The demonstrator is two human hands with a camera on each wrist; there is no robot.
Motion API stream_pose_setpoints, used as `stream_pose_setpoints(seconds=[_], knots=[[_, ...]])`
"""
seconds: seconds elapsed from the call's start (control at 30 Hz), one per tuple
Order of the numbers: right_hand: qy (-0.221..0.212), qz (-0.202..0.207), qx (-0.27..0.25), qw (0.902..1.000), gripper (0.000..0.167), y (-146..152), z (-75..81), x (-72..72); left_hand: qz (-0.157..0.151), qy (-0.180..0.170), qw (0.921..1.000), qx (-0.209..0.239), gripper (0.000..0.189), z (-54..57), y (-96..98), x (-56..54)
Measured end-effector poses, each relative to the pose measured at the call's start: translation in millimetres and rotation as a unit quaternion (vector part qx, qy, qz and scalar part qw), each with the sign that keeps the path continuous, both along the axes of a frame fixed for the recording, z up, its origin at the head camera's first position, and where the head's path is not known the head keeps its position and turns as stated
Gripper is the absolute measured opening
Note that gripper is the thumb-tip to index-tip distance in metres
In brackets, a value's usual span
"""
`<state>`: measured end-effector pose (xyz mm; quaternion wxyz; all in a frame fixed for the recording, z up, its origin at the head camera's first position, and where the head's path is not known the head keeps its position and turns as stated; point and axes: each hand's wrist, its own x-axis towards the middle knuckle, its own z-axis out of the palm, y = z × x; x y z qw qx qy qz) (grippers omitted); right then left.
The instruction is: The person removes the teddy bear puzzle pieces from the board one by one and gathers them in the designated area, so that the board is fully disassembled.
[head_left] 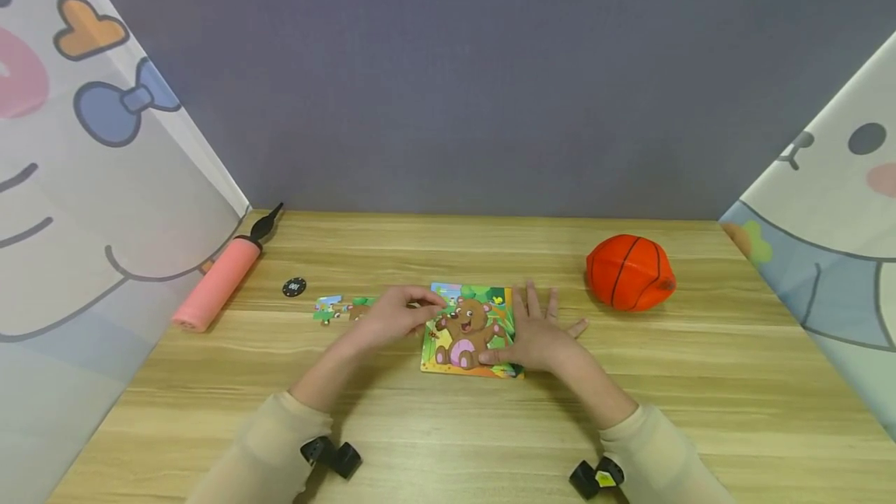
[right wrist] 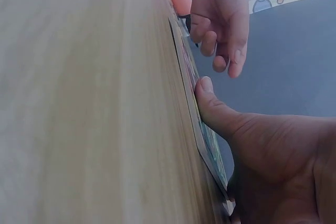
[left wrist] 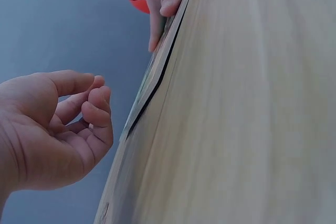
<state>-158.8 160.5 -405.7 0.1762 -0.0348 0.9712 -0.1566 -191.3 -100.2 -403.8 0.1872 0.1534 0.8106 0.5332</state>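
A jigsaw puzzle (head_left: pixel 463 333) with a brown bear picture lies flat in its tray at the middle of the table. My right hand (head_left: pixel 542 339) rests on its right side, fingers spread and thumb (right wrist: pixel 212 103) lying across the picture. Over the puzzle's left part hovers my left hand (head_left: pixel 395 316), apart from the board in the left wrist view. Its fingers (left wrist: pixel 97 111) are loosely curled with the thumb close to the index finger, and no piece shows between them. Loose puzzle pieces (head_left: pixel 327 309) lie left of the board, partly hidden by the left hand.
A black round chip (head_left: pixel 295 287) lies left of the loose pieces. Farther left is a pink hand pump (head_left: pixel 220 282) with a black nozzle. A dented red ball (head_left: pixel 630 272) with black lines sits to the right. A grey panel (head_left: pixel 448 84) stands behind the table (head_left: pixel 448 442).
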Motion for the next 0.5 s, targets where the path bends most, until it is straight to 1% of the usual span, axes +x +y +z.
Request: stream_pose_setpoints(seconds=[0.13, 0.27, 0.37, 0.5], knots=[[-0.012, 0.000, 0.008, 0.9999, 0.141, 1.0, -2.4, -1.8, -0.010, -0.006, 0.9999, -0.001, 0.018, -2.4, 8.3, -2.0], [-0.010, 0.001, 0.009, 0.9999, 0.143, 1.8, -4.9, -2.6, -0.019, -0.026, 0.9993, 0.021, 0.019, -5.1, 13.7, -3.5], [-0.011, 0.001, 0.007, 0.9999, 0.145, 1.9, -6.0, -2.6, -0.019, -0.038, 0.9986, 0.032, 0.020, -7.4, 17.0, -4.9], [-0.007, 0.002, 0.010, 0.9999, 0.145, 2.4, -8.0, -2.9, -0.012, -0.040, 0.9985, 0.037, 0.021, -9.9, 21.6, -7.0]])
